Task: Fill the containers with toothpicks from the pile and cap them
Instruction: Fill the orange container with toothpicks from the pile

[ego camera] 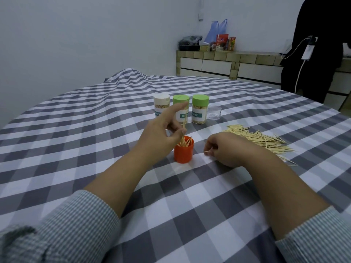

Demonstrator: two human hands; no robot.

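Observation:
An orange cup (183, 153) stands on the checked tablecloth, open end up, with several toothpicks standing in it. My left hand (163, 133) hovers just above its left rim and pinches a toothpick (184, 128) upright over the opening. To the right, my right hand (226, 149) rests on the cloth and pinches a single toothpick (205, 152) near its tip. The toothpick pile (260, 138) lies spread out beyond my right hand. Behind stand three filled, capped containers: one white-capped (161, 106) and two green-capped (181, 103) (199, 109). An empty clear container (214, 112) sits right of them.
The table (95, 149) carries a grey-and-white checked cloth, bunched up at the far left. A tiled counter (228, 61) with bags and boxes runs along the back wall. A person in dark clothes (313, 50) stands at the far right.

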